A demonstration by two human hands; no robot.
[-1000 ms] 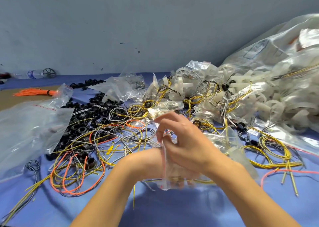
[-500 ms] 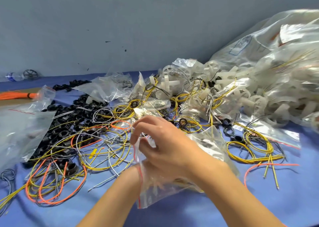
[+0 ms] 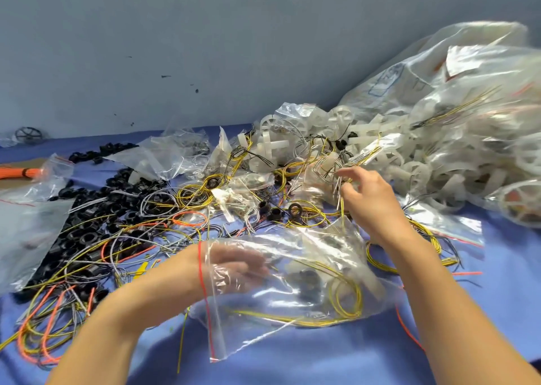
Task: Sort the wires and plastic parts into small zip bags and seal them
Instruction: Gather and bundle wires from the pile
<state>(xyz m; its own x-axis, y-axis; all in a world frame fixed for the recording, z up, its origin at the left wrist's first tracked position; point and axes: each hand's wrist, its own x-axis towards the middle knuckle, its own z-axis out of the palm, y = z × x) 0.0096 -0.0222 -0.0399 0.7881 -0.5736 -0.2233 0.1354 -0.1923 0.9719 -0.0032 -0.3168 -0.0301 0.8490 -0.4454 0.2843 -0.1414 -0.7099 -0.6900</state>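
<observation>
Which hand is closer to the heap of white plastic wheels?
Right. The right hand pinches wires at the near edge of the white plastic wheels; the left hand sits farther off, inside the clear zip bag.

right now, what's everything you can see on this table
zip bag: one, clear with red seal strip, front centre, yellow wire and dark parts inside
yellow wire coils: many, yellow, across the middle
orange wires: several, orange, front left
black rings: a pile, black, left
white plastic wheels: a heap, white, back right
large bags: count unclear, clear, far right
orange wire bundle: one, orange, far left edge
blue cloth: one, blue, under everything
left hand: one, inside the zip bag
right hand: one, mid-right, pinching thin wires
</observation>
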